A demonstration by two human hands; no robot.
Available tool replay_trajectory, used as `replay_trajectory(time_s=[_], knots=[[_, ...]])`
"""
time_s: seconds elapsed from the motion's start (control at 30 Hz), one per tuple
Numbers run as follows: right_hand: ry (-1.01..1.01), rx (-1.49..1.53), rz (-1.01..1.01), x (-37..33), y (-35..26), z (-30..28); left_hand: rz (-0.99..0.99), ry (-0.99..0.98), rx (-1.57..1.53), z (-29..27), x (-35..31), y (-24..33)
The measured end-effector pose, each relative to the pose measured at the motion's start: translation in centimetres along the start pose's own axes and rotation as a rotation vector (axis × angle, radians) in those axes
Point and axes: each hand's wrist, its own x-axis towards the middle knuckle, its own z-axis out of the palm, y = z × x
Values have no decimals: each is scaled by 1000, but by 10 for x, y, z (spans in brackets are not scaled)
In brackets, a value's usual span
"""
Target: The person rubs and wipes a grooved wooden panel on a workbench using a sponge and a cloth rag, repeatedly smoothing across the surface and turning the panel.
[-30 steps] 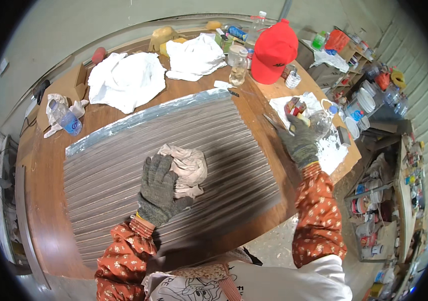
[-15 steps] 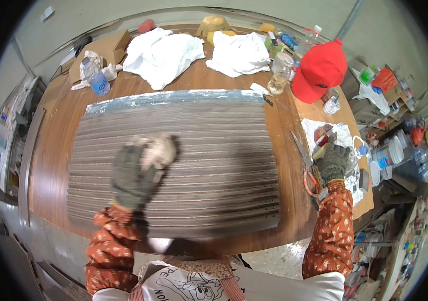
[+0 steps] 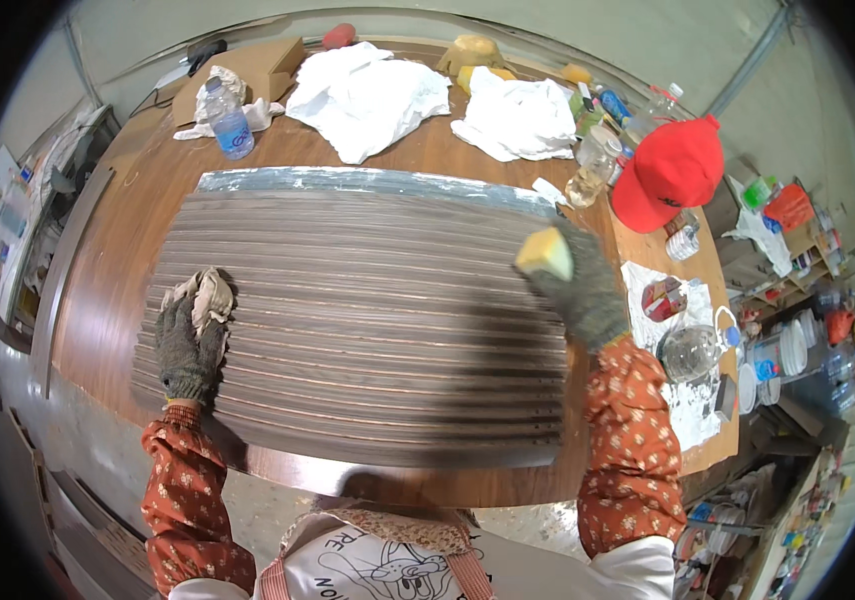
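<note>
A brown-grey ribbed panel (image 3: 367, 310) lies flat on the wooden table, with a pale strip (image 3: 347, 181) along its far edge. My left hand (image 3: 185, 352), in a dark knit glove, rests on the panel's left part with fingers closed round a crumpled beige cloth (image 3: 211, 298). Gloved alike, my right hand (image 3: 595, 295) is over the panel's right edge. It grips a pale yellow sponge (image 3: 545, 254), slightly blurred. Whether the sponge touches the panel, I cannot tell. My right forearm hides part of the table's right side.
White cloths (image 3: 367, 100), a water bottle (image 3: 230, 122) and a cardboard box (image 3: 247, 75) line the far side. At the right are a red cap (image 3: 669, 172), a glass jar (image 3: 595, 165), a clear round container (image 3: 689, 352) and a red object (image 3: 663, 298) on white paper.
My left hand has moved left across the panel with the cloth. My right hand has come from the white paper to the panel's right edge, and the sponge now shows in it.
</note>
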Motion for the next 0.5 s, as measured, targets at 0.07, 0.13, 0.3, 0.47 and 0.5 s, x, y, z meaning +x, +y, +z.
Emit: replay_trajectory(time_s=[0.07,0.13,0.3,0.47,0.5], knots=[[-63,-22,-43,16,-27,25,12,26,-37,-1,1,2],[-128,-47,-80,24,-52,47,-3,19,-29,-1,1,5],[-189,-177,-152,18,-47,57,31,36,-26,-3,-1,-1],[-51,-360,272,-1,52,3,6,60,21,2,-1,0],[-87,-497,364,3,53,-4,-2,59,20,2,-2,-2]])
